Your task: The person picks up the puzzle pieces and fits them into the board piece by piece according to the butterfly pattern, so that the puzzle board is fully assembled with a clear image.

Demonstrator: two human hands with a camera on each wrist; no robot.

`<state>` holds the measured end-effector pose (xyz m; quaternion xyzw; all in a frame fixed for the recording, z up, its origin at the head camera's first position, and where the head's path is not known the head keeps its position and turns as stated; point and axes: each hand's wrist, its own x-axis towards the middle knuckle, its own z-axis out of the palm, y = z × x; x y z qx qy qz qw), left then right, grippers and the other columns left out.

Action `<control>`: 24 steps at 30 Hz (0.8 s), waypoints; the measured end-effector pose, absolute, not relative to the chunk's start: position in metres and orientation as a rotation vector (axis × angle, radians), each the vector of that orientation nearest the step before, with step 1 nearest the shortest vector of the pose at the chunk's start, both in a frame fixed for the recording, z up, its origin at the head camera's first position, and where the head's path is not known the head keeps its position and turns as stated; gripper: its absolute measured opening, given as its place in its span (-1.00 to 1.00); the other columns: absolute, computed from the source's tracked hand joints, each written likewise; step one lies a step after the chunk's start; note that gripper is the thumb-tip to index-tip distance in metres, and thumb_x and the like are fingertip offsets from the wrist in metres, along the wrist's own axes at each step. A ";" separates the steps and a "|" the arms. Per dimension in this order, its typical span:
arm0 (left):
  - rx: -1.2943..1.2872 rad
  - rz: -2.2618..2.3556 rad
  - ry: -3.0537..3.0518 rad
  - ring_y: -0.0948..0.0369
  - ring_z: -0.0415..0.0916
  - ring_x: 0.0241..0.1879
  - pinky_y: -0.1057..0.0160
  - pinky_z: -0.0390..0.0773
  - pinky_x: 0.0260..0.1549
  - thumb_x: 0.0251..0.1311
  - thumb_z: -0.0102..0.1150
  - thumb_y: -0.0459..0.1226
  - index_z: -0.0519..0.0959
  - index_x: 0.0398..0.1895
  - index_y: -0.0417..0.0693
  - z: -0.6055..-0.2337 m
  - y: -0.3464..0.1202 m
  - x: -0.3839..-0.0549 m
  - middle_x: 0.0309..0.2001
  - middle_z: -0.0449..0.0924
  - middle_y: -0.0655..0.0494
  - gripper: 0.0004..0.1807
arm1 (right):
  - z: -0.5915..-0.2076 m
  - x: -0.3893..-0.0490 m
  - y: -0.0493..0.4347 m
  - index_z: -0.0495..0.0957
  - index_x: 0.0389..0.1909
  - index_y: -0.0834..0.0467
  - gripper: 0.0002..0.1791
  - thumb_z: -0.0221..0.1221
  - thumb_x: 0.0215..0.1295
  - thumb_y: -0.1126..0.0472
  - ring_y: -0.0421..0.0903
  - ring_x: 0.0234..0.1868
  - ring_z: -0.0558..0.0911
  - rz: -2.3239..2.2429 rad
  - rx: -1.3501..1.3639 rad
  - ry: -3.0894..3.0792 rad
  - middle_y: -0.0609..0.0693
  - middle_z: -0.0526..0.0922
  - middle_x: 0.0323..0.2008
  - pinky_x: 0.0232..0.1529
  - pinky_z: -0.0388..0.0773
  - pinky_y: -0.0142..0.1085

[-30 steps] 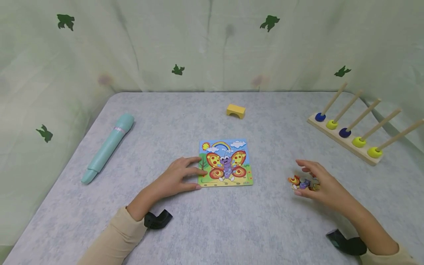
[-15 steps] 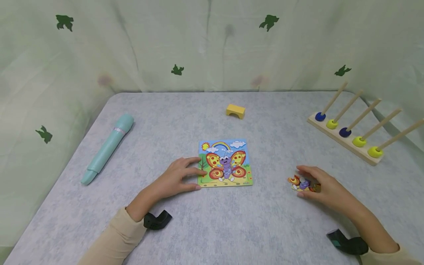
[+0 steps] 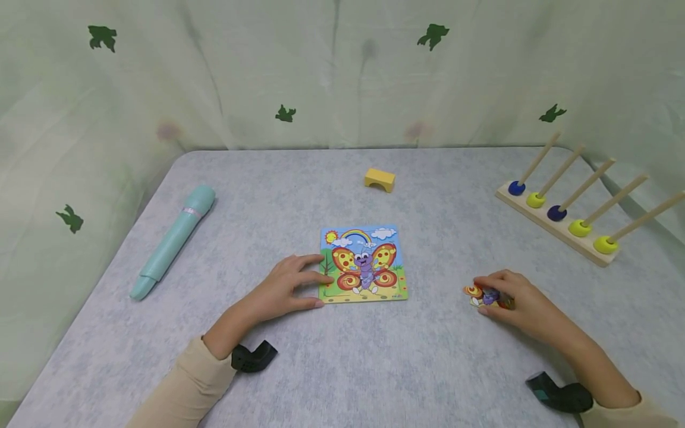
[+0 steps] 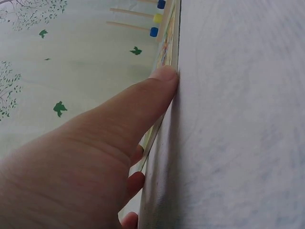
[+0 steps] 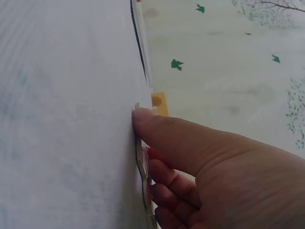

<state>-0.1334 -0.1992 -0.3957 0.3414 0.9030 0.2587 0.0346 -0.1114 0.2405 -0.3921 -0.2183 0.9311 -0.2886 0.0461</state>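
Observation:
In the head view a square butterfly puzzle [image 3: 366, 264] lies flat on the table. My left hand [image 3: 275, 290] rests at its left side, index and middle fingertips over the edge and thumb at the near corner. The left wrist view shows that thumb [image 4: 164, 74] against the board's side. To the right, my right hand [image 3: 521, 300] has thumb and fingers bent around loose puzzle pieces [image 3: 473, 291] with butterfly artwork. In the right wrist view the thumb [image 5: 145, 117] presses the edge of a thin puzzle piece [image 5: 143, 167], fingers curled on its other side. The palm side hides part of the pieces.
A yellow arch block [image 3: 380, 179] stands beyond the puzzle. At far right is a wooden peg rack [image 3: 575, 238] with upright rods and blue and yellow beads. A teal microphone-shaped object [image 3: 173, 241] lies at left. A pale curtain [image 3: 332, 71] hangs behind the table.
My right thumb and fingers have drawn together onto the loose puzzle pieces, the index finger coming down toward the thumb. The left hand and the puzzle board have stayed in place.

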 end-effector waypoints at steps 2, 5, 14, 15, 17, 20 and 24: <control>1.051 0.798 2.778 0.01 0.10 0.20 -0.07 0.03 0.12 0.01 0.24 0.01 0.55 0.00 0.20 -0.396 -0.200 -0.134 0.24 0.20 -0.01 -0.57 | -0.392 -0.112 0.239 0.50 -0.01 0.26 -0.52 0.29 0.05 0.13 -0.03 -0.13 0.43 -0.880 -0.684 2.848 0.05 0.48 -0.15 -0.20 0.41 -0.17; 1.054 0.801 2.781 0.02 0.10 0.20 -0.07 0.03 0.12 0.01 0.23 0.01 0.55 0.00 0.21 -0.397 -0.200 -0.134 0.24 0.20 -0.01 -0.57 | -0.392 -0.112 0.238 0.50 -0.07 0.24 -0.57 0.30 0.04 0.16 -0.07 -0.16 0.43 -0.888 -0.707 2.855 0.01 0.49 -0.17 -0.21 0.42 -0.24; 1.067 0.808 2.785 0.00 0.10 0.20 -0.08 0.03 0.11 0.00 0.24 0.01 0.55 0.00 0.20 -0.396 -0.199 -0.134 0.24 0.20 -0.02 -0.57 | -0.390 -0.111 0.233 0.45 -0.11 0.24 -0.57 0.33 -0.02 0.23 -0.02 -0.15 0.43 -0.902 -0.731 2.894 0.02 0.50 -0.18 -0.19 0.34 -0.10; 1.067 0.807 2.786 0.00 0.11 0.20 -0.07 0.03 0.11 0.00 0.24 0.01 0.55 0.00 0.20 -0.396 -0.199 -0.134 0.24 0.21 -0.02 -0.57 | -0.389 -0.111 0.232 0.45 -0.10 0.23 -0.57 0.32 -0.01 0.23 -0.02 -0.15 0.44 -0.898 -0.734 2.894 0.02 0.51 -0.17 -0.19 0.35 -0.09; 1.071 0.807 2.789 0.00 0.11 0.19 -0.08 0.03 0.11 0.00 0.25 0.00 0.55 0.00 0.20 -0.397 -0.199 -0.134 0.24 0.21 -0.02 -0.57 | -0.386 -0.111 0.231 0.46 -0.08 0.22 -0.58 0.31 0.02 0.22 -0.05 -0.14 0.46 -0.895 -0.751 2.885 0.00 0.53 -0.15 -0.19 0.39 -0.11; 1.064 0.804 2.793 0.00 0.11 0.19 -0.08 0.04 0.11 0.00 0.26 -0.01 0.55 -0.01 0.19 -0.397 -0.199 -0.133 0.23 0.21 -0.03 -0.57 | -0.379 -0.110 0.225 0.48 -0.06 0.18 -0.59 0.29 0.05 0.20 -0.10 -0.14 0.46 -0.900 -0.804 2.890 -0.04 0.54 -0.13 -0.22 0.42 -0.14; 1.045 0.793 2.801 -0.02 0.11 0.20 -0.09 0.05 0.11 0.00 0.26 -0.05 0.55 -0.01 0.16 -0.396 -0.196 -0.131 0.23 0.21 -0.04 -0.58 | -0.366 -0.111 0.208 0.50 -0.05 0.15 -0.57 0.32 0.01 0.22 -0.14 -0.14 0.44 -0.946 -0.925 2.903 -0.09 0.54 -0.12 -0.20 0.36 -0.12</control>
